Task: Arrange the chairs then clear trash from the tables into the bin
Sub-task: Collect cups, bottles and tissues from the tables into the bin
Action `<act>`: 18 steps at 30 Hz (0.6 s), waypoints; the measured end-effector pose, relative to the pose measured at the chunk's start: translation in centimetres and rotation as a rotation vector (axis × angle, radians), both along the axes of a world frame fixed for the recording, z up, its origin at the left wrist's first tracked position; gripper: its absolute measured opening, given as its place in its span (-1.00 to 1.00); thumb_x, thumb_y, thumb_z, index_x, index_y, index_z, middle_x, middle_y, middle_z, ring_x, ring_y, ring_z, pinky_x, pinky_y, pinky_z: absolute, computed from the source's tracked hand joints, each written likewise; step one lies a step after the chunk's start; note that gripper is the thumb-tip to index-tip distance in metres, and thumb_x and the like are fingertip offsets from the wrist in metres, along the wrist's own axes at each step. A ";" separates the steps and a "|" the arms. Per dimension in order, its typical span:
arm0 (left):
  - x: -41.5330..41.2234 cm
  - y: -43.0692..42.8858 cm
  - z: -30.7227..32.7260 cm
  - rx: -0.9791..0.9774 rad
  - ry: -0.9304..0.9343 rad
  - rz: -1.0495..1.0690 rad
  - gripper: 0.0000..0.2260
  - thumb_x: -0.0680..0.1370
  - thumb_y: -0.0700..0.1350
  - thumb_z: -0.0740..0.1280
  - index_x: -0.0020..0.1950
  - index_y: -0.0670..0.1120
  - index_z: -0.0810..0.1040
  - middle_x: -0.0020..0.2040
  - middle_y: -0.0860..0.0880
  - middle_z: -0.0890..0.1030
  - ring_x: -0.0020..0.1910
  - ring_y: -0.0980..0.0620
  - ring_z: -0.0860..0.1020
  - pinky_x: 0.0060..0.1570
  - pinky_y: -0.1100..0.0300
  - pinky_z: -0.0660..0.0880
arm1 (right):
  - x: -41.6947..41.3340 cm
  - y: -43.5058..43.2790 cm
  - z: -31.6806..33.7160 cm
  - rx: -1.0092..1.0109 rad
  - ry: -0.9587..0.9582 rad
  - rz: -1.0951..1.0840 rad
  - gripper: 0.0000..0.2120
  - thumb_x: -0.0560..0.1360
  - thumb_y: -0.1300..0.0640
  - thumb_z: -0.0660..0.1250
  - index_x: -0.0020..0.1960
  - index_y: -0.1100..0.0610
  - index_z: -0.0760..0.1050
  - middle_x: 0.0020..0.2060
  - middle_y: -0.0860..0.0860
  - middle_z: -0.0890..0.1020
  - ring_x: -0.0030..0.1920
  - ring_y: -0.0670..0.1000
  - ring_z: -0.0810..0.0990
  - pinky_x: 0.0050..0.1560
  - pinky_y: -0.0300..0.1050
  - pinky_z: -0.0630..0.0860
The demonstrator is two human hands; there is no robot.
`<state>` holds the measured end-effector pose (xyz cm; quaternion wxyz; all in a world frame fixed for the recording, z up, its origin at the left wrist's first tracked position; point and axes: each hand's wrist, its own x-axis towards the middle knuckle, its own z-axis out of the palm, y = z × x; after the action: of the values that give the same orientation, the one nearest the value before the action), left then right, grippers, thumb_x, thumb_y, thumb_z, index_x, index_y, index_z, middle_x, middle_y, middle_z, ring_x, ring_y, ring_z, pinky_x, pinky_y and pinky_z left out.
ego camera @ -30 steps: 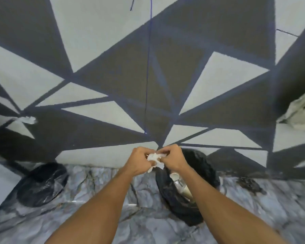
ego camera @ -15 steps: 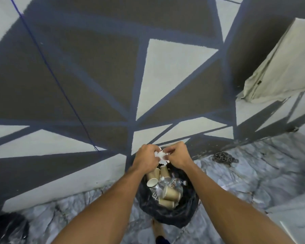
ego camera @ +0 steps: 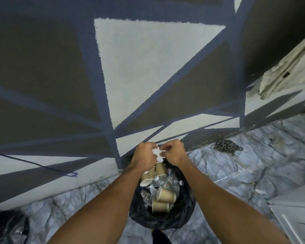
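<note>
Triangle-painted wall [ego camera: 148,67], marbled floor [ego camera: 253,164]

I can read no word, brand or number anywhere in my feed. The nearest candidate is a small label [ego camera: 167,185] on a clear plastic bottle [ego camera: 173,182] inside the bin [ego camera: 185,215] at six o'clock, and its markings are too blurred to read.

Dim, soft light; wide-angle edge warp

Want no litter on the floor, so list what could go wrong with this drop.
The left hand and right hand pinch the tissue over the far rim of the bin, by the wall; dropped there, it may land behind it. Cups lie heaped inside; a light tissue could slide off them.
</note>
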<state>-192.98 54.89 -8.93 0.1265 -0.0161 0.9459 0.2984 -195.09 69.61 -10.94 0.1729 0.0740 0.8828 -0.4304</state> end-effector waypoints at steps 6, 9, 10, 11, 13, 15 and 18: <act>-2.4 0.5 -1.5 -0.026 -0.072 0.004 -0.64 0.41 -0.26 0.38 0.20 -0.11 0.65 0.06 -0.15 0.68 0.04 -0.14 0.62 -0.02 0.19 0.51 | -2.6 1.1 -1.6 0.023 -0.052 0.055 -0.73 0.31 0.34 0.53 0.00 0.17 0.70 -0.05 0.03 0.72 -0.06 -0.06 0.67 0.00 -0.34 0.52; -2.5 0.2 -2.3 -0.037 -0.106 0.028 -0.63 0.41 -0.25 0.41 0.21 -0.08 0.65 0.08 -0.13 0.68 0.03 -0.12 0.63 -0.01 0.21 0.52 | -3.2 1.7 -2.5 0.039 -0.105 0.047 -0.66 0.31 0.29 0.55 0.07 0.14 0.68 -0.02 -0.01 0.72 -0.06 -0.10 0.66 0.02 -0.36 0.51; -2.4 0.1 -2.5 -0.034 -0.121 0.039 -0.65 0.41 -0.25 0.41 0.18 -0.07 0.66 0.07 -0.13 0.68 0.02 -0.12 0.64 -0.01 0.21 0.53 | -3.3 1.9 -2.8 0.036 -0.119 0.029 -0.67 0.31 0.28 0.56 0.07 0.13 0.68 -0.02 -0.02 0.71 -0.07 -0.10 0.66 0.04 -0.34 0.53; -2.2 -0.1 -2.7 -0.029 -0.136 0.051 -0.66 0.40 -0.25 0.42 0.16 -0.07 0.66 0.07 -0.13 0.69 0.01 -0.12 0.64 0.01 0.20 0.54 | -3.3 2.2 -3.2 0.029 -0.131 0.012 -0.68 0.32 0.26 0.56 0.06 0.13 0.68 -0.03 -0.03 0.71 -0.09 -0.11 0.65 0.05 -0.34 0.53; -1.9 -0.4 -3.2 -0.011 -0.168 0.078 -0.66 0.41 -0.23 0.45 0.18 -0.08 0.67 0.11 -0.12 0.68 0.04 -0.10 0.64 0.11 0.14 0.57 | -3.2 2.6 -3.9 0.027 -0.170 0.000 -0.73 0.35 0.23 0.56 0.04 0.11 0.69 -0.06 -0.04 0.71 -0.14 -0.14 0.64 -0.01 -0.40 0.49; -1.4 -0.8 -3.6 0.003 -0.203 0.105 -0.60 0.39 -0.19 0.48 0.23 -0.09 0.65 0.16 -0.11 0.67 0.09 -0.08 0.63 0.19 0.06 0.57 | -2.8 2.9 -4.7 0.015 -0.218 -0.004 -0.77 0.36 0.25 0.55 0.01 0.13 0.69 -0.08 -0.01 0.72 -0.13 -0.12 0.66 0.03 -0.37 0.52; -0.2 -1.2 -4.1 0.002 -0.226 0.136 -0.60 0.39 -0.21 0.43 0.24 -0.07 0.65 0.17 -0.11 0.67 0.11 -0.10 0.63 0.21 0.00 0.56 | -1.9 3.0 -5.6 0.000 -0.244 -0.020 -0.84 0.38 0.29 0.51 -0.04 0.16 0.70 -0.13 0.04 0.74 -0.10 -0.07 0.69 0.16 -0.19 0.57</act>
<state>-193.21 53.68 -13.07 0.2116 -0.1134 0.9221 0.3036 -197.03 72.57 -16.55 0.2746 0.1346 0.8545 -0.4200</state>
